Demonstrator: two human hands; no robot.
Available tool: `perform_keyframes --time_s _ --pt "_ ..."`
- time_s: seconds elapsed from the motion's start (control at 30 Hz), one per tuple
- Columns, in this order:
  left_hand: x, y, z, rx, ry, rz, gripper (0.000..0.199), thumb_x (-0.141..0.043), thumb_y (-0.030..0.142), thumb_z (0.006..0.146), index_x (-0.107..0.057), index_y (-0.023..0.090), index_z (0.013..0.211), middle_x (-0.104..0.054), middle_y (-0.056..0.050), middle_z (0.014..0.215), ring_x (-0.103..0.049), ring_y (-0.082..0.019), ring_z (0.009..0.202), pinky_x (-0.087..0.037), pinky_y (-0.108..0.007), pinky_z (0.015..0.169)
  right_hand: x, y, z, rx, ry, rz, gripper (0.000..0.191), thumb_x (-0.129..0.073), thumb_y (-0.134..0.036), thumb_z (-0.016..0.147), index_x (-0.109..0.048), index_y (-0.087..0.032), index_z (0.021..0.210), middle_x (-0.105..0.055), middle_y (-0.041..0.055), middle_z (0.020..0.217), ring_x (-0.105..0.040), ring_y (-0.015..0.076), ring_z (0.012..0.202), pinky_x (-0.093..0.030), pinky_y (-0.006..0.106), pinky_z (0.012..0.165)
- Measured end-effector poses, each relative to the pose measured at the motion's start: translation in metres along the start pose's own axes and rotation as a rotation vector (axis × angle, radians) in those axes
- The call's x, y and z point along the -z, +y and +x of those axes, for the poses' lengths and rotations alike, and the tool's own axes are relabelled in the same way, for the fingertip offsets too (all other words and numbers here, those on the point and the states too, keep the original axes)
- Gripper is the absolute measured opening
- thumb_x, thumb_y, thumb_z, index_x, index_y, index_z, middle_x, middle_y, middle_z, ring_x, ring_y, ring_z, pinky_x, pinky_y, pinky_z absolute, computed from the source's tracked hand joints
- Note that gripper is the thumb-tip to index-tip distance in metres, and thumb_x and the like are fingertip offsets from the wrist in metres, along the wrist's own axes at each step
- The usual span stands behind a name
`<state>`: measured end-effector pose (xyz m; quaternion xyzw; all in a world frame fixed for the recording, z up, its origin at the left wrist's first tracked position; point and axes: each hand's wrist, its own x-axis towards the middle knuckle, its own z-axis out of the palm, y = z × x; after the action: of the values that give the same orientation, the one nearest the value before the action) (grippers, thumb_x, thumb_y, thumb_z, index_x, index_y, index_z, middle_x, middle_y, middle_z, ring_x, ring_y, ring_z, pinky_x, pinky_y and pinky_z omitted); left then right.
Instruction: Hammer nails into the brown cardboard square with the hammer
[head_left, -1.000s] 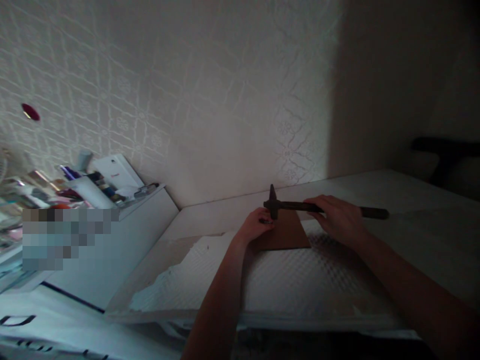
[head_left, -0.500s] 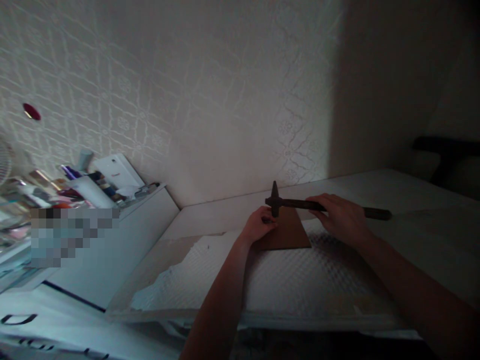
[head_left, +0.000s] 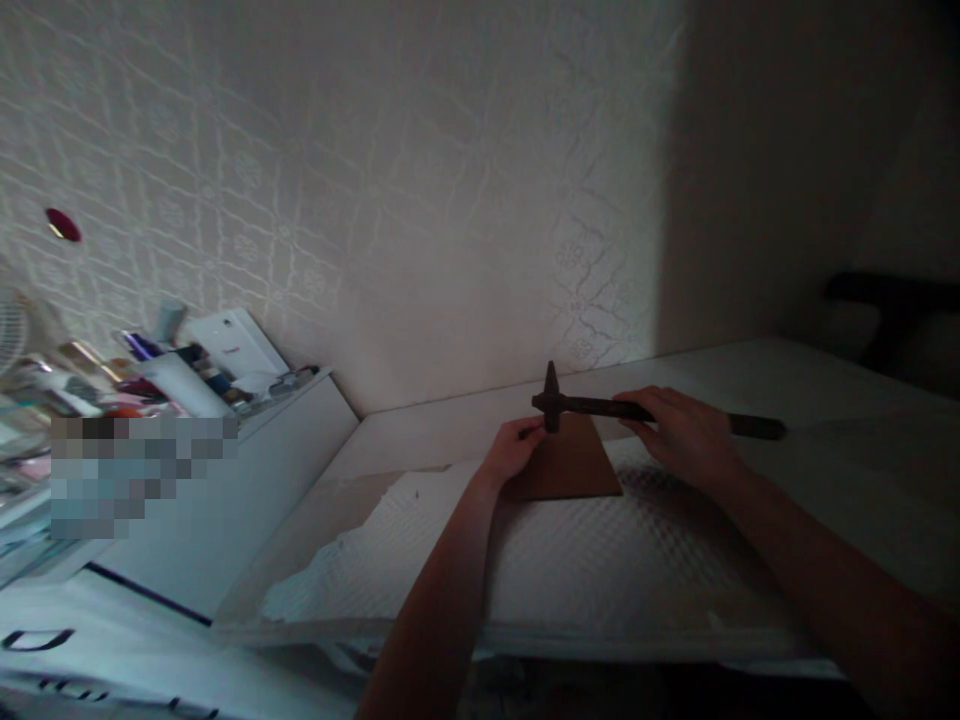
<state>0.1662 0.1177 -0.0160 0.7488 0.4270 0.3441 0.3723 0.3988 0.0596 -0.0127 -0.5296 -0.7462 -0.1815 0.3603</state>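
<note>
My right hand [head_left: 686,430] is closed round the wooden handle of a hammer [head_left: 604,407], with the end of the handle sticking out to the right. The dark metal head hangs above a thin brown board [head_left: 577,468], its pointed side turned up and its other end down. Just left of the head, my left hand [head_left: 514,450] rests at the board's left side, its fingers pinched together close under the hammer. Whatever the pinch holds, if anything, is too small and dark to make out. Beneath the board lies a white quilted sheet [head_left: 420,540] with a ragged left edge.
The pale table [head_left: 840,480] runs along a patterned wall. A white cabinet [head_left: 277,480] stands at the left, crowded with bottles and a white box [head_left: 238,345]. A fan [head_left: 11,330] shows at the far left, and a dark chair-like shape [head_left: 889,300] at the right.
The fingers of my left hand have drawn in and up toward the hammer head, baring more of the board. The hammer and my right hand have hardly moved.
</note>
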Motion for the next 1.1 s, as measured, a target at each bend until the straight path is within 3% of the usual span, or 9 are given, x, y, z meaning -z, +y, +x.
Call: perform_keyframes --time_s 0.2,0.6,0.77,0.93,1.1 --pt "0.001 -0.003 0.002 0.051 0.047 -0.010 0.021 -0.054 0.021 0.077 -0.067 0.016 0.093 -0.068 -0.004 0.094 -0.059 -0.016 0.088 -0.042 -0.031 0.087 0.001 -0.001 0.000 -0.019 0.031 0.014 0.023 -0.047 -0.027 0.082 -0.060 -0.022 0.101 -0.064 0.0033 0.091 -0.058 0.0192 0.079 -0.040 0.030 0.062" --pt "0.010 -0.007 0.003 0.126 0.363 0.044 0.019 -0.061 0.032 0.070 -0.069 0.017 0.079 -0.069 -0.005 0.079 -0.060 -0.016 0.077 -0.045 -0.027 0.072 -0.001 0.001 0.000 -0.038 0.046 0.007 0.023 -0.048 -0.027 0.082 -0.060 -0.023 0.101 -0.064 0.0031 0.090 -0.058 0.0194 0.079 -0.039 0.030 0.062" --pt "0.012 -0.007 0.003 0.129 0.422 0.091 0.022 -0.061 0.036 0.070 -0.069 0.017 0.075 -0.068 -0.004 0.075 -0.060 -0.016 0.075 -0.045 -0.028 0.071 0.000 0.000 0.000 -0.040 0.052 -0.002 0.023 -0.047 -0.028 0.083 -0.060 -0.023 0.101 -0.064 0.0034 0.090 -0.058 0.0195 0.079 -0.039 0.030 0.062" --pt "0.010 0.000 -0.001 0.135 0.386 -0.031 0.019 -0.063 0.031 0.068 -0.069 0.016 0.078 -0.069 -0.005 0.078 -0.061 -0.016 0.076 -0.046 -0.028 0.073 0.002 -0.001 0.000 -0.031 0.040 -0.011 0.021 -0.047 -0.027 0.084 -0.059 -0.022 0.101 -0.064 0.0026 0.090 -0.058 0.0190 0.079 -0.040 0.030 0.063" --pt "0.006 0.007 -0.006 0.143 0.209 -0.147 0.016 -0.065 0.025 0.067 -0.068 0.015 0.080 -0.069 -0.006 0.083 -0.062 -0.016 0.078 -0.047 -0.030 0.077 0.002 -0.002 0.001 -0.039 0.034 -0.025 0.021 -0.048 -0.027 0.083 -0.059 -0.022 0.100 -0.064 0.0028 0.088 -0.058 0.0191 0.078 -0.039 0.029 0.062"
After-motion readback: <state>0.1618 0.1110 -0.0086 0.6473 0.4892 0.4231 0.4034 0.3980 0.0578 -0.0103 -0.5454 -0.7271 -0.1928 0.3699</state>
